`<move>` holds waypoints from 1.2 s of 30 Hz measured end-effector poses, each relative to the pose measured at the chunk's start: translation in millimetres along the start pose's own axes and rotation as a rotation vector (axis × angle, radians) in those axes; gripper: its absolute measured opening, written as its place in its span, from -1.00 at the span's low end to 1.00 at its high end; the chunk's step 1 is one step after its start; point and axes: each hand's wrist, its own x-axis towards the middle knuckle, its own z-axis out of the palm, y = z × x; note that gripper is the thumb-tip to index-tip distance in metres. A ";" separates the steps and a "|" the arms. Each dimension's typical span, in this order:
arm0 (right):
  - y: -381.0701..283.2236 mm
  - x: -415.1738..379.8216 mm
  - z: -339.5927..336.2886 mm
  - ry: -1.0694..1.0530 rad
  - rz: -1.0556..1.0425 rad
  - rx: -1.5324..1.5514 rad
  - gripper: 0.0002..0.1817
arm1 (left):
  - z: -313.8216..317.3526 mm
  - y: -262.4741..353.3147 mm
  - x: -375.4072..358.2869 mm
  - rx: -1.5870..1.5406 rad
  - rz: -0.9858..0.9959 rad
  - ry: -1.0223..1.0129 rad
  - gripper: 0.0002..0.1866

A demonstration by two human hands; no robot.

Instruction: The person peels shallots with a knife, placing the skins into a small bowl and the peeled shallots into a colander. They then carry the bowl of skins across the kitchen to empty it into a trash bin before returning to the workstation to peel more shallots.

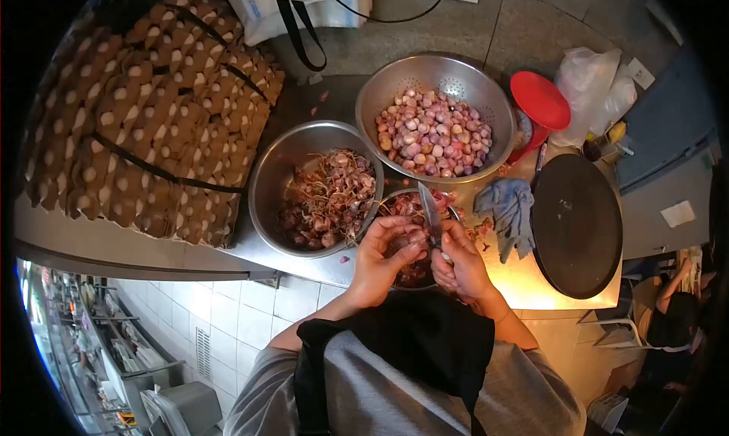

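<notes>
Over a metal bowl of peelings [412,275], my left hand [386,255] pinches a small shallot [416,237] between thumb and fingers. My right hand [462,263] is wrapped round the handle of a knife [430,210], whose blade points up and away from me, close beside the shallot. Beyond my hands, a large steel colander [367,102] holds many peeled pinkish shallots [437,135]. To the left stands a steel bowl [262,179] with unpeeled shallots and stringy roots [326,197]. My hands partly hide the bowl of peelings.
Stacked egg trays [152,125] fill the left. On the right lie a blue cloth [507,212] and a round dark board [577,227]. Behind them are a red lid [540,100] and plastic bags [588,87]. A person [676,307] is at the far right.
</notes>
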 end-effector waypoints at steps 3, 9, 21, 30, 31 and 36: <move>2.9 -3.1 0.5 0.037 0.038 -0.027 -0.79 | -1.8 11.1 -4.6 -0.103 -0.097 0.021 -0.63; 3.3 -6.7 -4.7 0.153 -0.128 -0.363 -0.62 | -3.4 29.2 5.8 -0.275 -0.224 0.176 -0.71; 12.5 -6.2 -0.4 -0.007 -0.201 -0.371 -0.54 | 6.3 24.7 2.7 -0.414 -0.319 0.112 -0.84; 15.7 -10.0 -2.1 0.052 -0.450 -0.920 -0.55 | -5.1 7.8 2.5 -0.396 -0.179 0.116 -0.86; 16.3 -9.9 -2.9 0.051 -0.448 -0.921 -0.55 | -5.1 7.2 2.5 -0.403 -0.172 0.115 -0.88; 19.5 -4.9 2.0 0.076 -0.501 -0.794 -0.54 | -4.4 -1.1 0.3 -0.330 -0.098 0.084 -0.86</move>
